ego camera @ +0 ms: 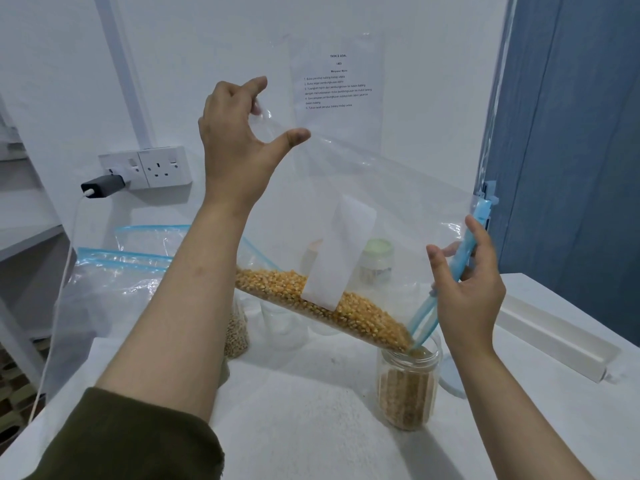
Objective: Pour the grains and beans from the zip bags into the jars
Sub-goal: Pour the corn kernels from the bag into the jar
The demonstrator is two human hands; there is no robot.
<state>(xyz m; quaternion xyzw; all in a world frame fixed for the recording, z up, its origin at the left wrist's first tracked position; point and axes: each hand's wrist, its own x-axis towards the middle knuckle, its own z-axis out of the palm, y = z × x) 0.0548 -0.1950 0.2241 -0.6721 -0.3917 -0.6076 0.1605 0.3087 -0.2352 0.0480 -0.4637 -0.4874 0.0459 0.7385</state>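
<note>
Fingers (258,90) pinching zip bag (381,188), corn kernels (329,306) entering jar (408,386)

Zip bag (346,174) clear, light blue zip strip (465,251), white label patch (337,254). Kernels (325,306) inside it golden yellow. Jar (408,386) below bag clear, tan fill. Table (311,427) white. Sleeve (138,441) olive green. Door (571,133) right of bag blue.

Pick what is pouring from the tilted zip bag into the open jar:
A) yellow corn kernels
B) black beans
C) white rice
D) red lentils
A: yellow corn kernels lie along the low edge of the zip bag and spill from its blue-zipped corner into the jar, already mostly full of them.
</note>
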